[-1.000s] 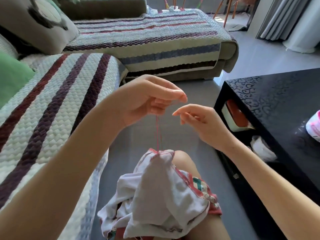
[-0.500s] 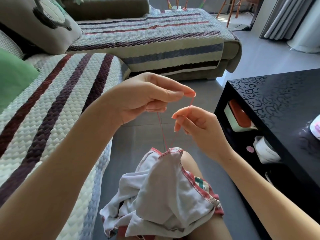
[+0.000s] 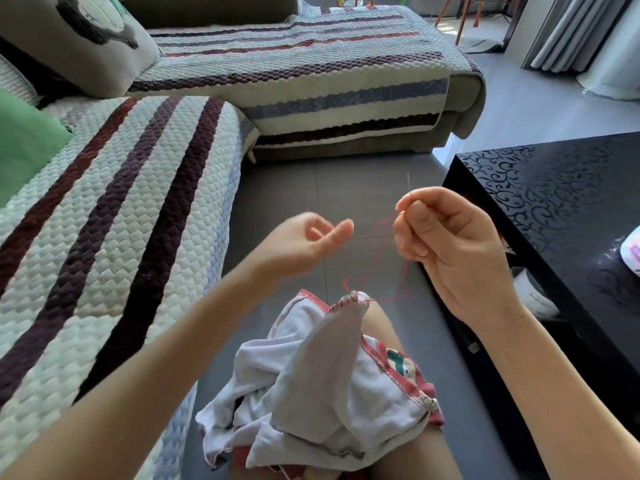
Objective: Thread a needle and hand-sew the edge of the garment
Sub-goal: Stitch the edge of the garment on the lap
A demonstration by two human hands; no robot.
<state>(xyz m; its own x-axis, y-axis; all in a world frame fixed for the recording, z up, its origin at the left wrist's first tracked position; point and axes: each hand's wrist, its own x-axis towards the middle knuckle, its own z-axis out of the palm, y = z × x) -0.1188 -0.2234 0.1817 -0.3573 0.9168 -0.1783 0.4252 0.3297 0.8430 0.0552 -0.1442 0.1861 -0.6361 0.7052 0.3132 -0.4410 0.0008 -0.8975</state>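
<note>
While raised beside the black worktop (image 3: 554, 188), pinches the needle (image 3: 409, 183) between thumb and forefinger of the right grip (image 3: 450, 251), point upward. Trails red thread (image 3: 377, 254) from the needle down in loose loops to the red-stitched hem of the garment (image 3: 329, 368). Rests the garment bunched on the bare knee (image 3: 381, 323), hem corner peaked upward. Holds the left grip (image 3: 301, 244) just left of the right and apart from it, fingers loosely curled, thumb out; cannot tell through the blur whether a strand is caught there. Sits by a sofa (image 3: 121, 220) with a striped quilted cover, on the left.
</note>
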